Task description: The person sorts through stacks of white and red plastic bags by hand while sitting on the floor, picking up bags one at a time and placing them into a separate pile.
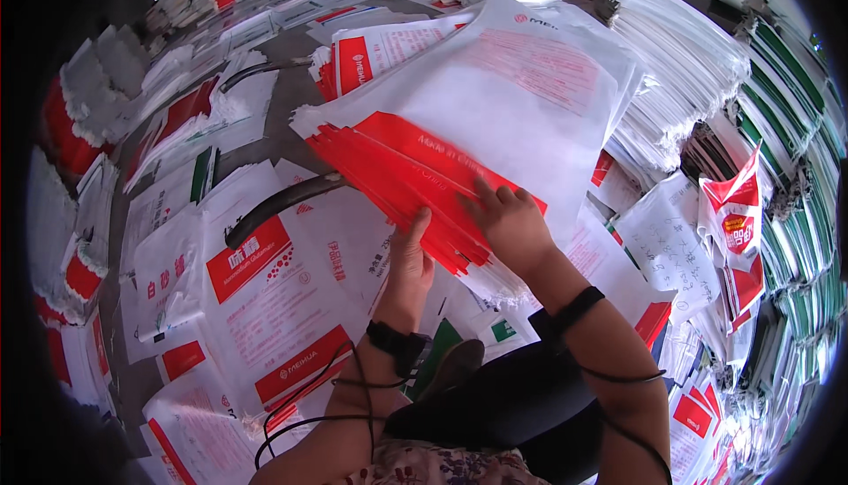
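Red-bordered white sacks [495, 123] lie stacked and fanned ahead of me; my left hand [408, 260] grips their lower edge, my right hand [511, 220] presses flat on top. Stacks crowd every side.

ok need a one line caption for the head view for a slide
Left hand and right hand press on a fanned stack of red-and-white sacks, with more sack piles all around.

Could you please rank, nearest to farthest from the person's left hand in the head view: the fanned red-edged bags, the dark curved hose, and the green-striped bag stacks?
From the left hand:
1. Fanned red-edged bags, touching its fingers.
2. Dark curved hose, on its left.
3. Green-striped bag stacks, far right.
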`<state>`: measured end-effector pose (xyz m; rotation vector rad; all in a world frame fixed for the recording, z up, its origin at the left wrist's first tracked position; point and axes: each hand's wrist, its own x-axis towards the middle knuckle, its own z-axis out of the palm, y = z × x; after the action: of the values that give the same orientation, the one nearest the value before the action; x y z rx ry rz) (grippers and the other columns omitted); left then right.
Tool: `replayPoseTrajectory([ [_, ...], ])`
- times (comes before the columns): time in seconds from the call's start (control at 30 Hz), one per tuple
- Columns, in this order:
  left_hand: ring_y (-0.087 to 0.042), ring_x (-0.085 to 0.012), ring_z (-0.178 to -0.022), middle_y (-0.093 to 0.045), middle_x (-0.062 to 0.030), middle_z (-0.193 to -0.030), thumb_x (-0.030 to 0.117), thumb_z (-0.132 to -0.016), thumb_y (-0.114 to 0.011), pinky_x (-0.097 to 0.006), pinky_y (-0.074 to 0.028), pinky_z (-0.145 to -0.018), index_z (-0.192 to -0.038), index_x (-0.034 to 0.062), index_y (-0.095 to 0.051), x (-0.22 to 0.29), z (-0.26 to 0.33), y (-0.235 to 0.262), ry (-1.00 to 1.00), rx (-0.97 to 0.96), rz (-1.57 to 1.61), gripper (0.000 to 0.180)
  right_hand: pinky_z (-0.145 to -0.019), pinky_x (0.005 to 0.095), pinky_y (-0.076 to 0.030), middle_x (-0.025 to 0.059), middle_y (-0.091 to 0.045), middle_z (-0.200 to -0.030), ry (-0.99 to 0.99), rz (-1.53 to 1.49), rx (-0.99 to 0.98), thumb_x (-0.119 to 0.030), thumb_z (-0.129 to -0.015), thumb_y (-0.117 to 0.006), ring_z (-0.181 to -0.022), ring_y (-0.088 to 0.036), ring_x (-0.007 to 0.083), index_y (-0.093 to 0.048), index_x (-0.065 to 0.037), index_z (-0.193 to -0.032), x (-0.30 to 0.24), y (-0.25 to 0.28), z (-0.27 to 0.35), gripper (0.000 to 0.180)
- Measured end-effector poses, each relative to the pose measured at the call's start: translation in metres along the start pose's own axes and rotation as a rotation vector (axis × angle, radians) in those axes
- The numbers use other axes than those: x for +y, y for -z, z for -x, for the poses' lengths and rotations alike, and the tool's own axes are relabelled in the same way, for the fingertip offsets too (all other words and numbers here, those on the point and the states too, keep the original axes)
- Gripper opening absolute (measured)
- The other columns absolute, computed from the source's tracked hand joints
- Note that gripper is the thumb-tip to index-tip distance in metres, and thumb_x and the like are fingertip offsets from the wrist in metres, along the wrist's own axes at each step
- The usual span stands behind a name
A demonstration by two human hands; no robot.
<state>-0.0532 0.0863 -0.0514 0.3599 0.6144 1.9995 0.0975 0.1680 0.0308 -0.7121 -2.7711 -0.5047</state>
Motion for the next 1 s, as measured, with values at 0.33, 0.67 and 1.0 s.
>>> replayPoseTrajectory([
  [0.33,-0.058,-0.0223,-0.12,-0.06,-0.0106,-0.128,0.02,-0.086,-0.078,-0.038,-0.048,-0.105,-0.137,0.0035,-0.049,-0.002,-0.004,-0.003,-0.011,0.067,0.033,0.06,-0.094,0.0413,-0.052,0.0142,-0.073,-0.108,-0.189,-0.672,-0.09,-0.025,-0.09,-0.069,-0.107,-0.065,0.033,-0.071,-0.008,-0.118,-0.011,0.019,-0.006,0.033],
  [0.67,-0.056,-0.0215,-0.122,-0.058,-0.0108,-0.129,0.02,-0.085,-0.079,-0.038,-0.048,-0.106,-0.141,0.0037,-0.045,-0.004,-0.005,0.002,-0.015,0.039,0.043,0.067,-0.089,0.0416,-0.054,0.0187,-0.069,-0.111,-0.138,-0.621,-0.01,-0.01,-0.089,-0.065,-0.104,-0.066,0.0325,-0.064,-0.009,-0.129,-0.013,-0.003,-0.004,0.041],
  [1.0,-0.057,-0.0236,-0.124,-0.057,-0.0112,-0.133,0.024,-0.083,-0.082,-0.041,-0.05,-0.106,-0.141,0.0035,-0.044,-0.002,-0.007,0.008,0.003,0.013,0.041,0.072,-0.073,0.0374,-0.057,0.0136,-0.062,-0.107,-0.018,0.006,0.343,-0.003,-0.084,-0.057,-0.083,-0.066,0.0273,-0.063,-0.019,-0.134,0.059,0.163,-0.037,0.052],
])
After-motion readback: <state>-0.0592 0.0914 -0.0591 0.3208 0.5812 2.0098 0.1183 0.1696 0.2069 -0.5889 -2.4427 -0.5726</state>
